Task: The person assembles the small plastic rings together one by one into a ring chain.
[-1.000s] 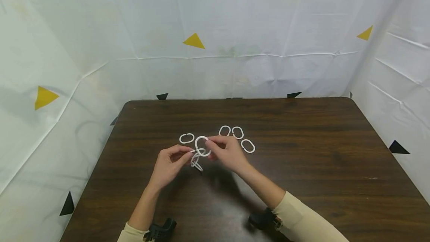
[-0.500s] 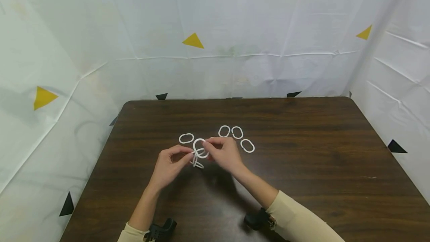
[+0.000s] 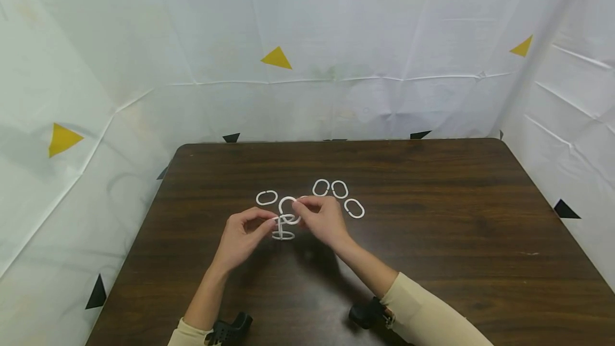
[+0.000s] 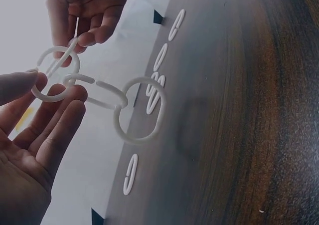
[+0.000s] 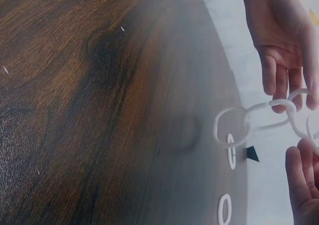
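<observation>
The chain (image 4: 110,89) has swung straight, long axis downward (left hand (image 3: 242,233) pinching its top, right hand (image 3: 326,219) a ring (image 3: 281,206)).

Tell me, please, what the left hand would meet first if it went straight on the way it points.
Beyond the link it holds, the left hand would probably first meet the white ring pinched by the right hand, though depth is unclear.
</observation>
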{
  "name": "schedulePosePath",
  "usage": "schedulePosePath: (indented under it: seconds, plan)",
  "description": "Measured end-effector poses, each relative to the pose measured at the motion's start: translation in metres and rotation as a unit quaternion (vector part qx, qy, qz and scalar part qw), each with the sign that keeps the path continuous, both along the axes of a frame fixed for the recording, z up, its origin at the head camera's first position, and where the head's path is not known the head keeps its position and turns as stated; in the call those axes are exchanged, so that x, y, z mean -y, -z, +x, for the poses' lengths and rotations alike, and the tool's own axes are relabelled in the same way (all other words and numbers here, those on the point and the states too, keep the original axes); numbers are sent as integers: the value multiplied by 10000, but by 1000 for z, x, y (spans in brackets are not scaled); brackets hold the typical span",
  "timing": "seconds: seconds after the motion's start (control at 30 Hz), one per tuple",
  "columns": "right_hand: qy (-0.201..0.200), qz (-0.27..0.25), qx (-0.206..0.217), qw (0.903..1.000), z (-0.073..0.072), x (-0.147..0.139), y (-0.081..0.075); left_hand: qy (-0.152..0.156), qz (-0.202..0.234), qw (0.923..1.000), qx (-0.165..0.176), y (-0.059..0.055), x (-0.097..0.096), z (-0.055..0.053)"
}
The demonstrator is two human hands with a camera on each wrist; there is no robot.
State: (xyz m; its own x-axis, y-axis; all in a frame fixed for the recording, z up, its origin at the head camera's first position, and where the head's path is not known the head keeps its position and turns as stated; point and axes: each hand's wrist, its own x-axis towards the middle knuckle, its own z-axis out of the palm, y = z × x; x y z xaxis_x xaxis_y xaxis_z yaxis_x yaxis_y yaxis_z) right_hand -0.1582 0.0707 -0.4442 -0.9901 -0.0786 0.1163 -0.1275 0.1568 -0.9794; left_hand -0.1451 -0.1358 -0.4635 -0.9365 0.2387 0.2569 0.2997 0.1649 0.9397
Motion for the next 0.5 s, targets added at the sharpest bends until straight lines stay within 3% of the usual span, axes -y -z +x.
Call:
schedulePosePath:
  seconds: [0.27, 0.5]
  plan:
    - [-83, -595, 24, 9982, -2, 0, -2, -42, -173, 9997, 172, 0, 2, 0]
    - [-350, -721, 64, 9968, 0, 1, -5, 117, -222, 9991, 332, -2, 2, 0]
